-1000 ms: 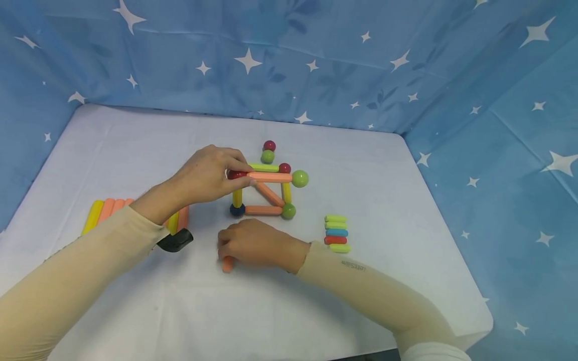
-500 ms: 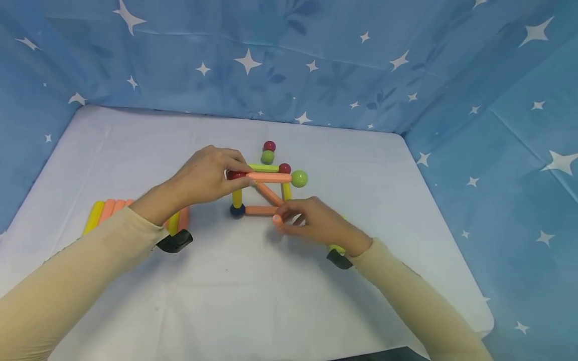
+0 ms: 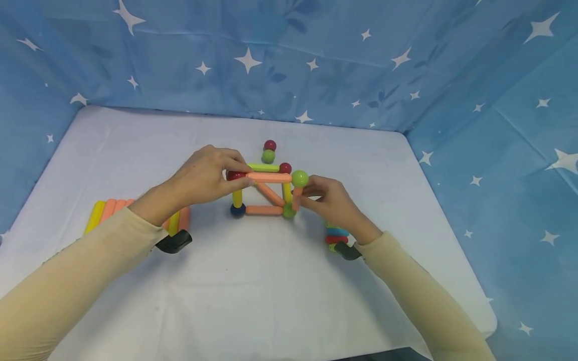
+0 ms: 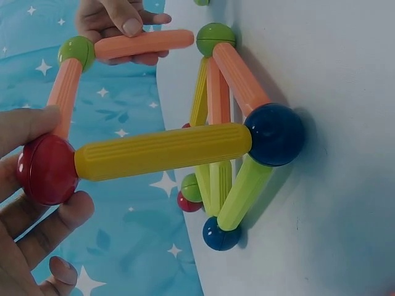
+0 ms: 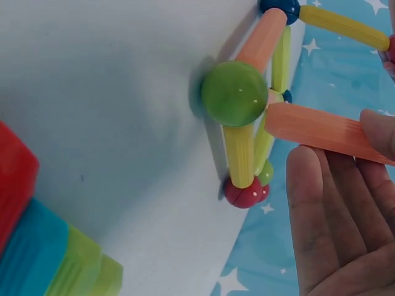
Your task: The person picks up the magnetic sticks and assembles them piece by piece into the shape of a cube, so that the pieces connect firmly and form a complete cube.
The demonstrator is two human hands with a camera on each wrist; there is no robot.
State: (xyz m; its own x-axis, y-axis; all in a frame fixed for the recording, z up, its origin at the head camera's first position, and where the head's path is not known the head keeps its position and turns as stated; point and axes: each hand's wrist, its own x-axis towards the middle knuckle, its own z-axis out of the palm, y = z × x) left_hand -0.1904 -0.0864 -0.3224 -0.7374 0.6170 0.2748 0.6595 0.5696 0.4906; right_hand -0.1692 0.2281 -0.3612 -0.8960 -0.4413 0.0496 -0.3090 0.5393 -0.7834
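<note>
My left hand [image 3: 205, 173] pinches the upper red ball [image 4: 48, 169] and the near end of the orange rod [image 3: 270, 177] that runs across to a green ball [image 3: 300, 178]. A yellow rod [image 4: 163, 151] joins that red ball to the dark blue ball [image 4: 274, 134] on the table. My right hand [image 3: 331, 203] holds an orange rod [image 5: 321, 131] between thumb and fingers. In the left wrist view this rod's upper end touches the raised green ball, and its other end is close to the lower green ball [image 4: 216, 40]; whether they touch I cannot tell.
Yellow and orange rods [image 3: 95, 216] lie in a row at the left, partly under my left arm. Short coloured rods [image 3: 336, 240] lie stacked by my right wrist. A red ball [image 3: 270, 145] and a green ball [image 3: 268, 156] sit behind the structure on the white table [image 3: 217, 301].
My right hand has moved from the table in front, rightward and away from me, bringing the orange rod upright under the raised green ball. My left hand has stayed in place.
</note>
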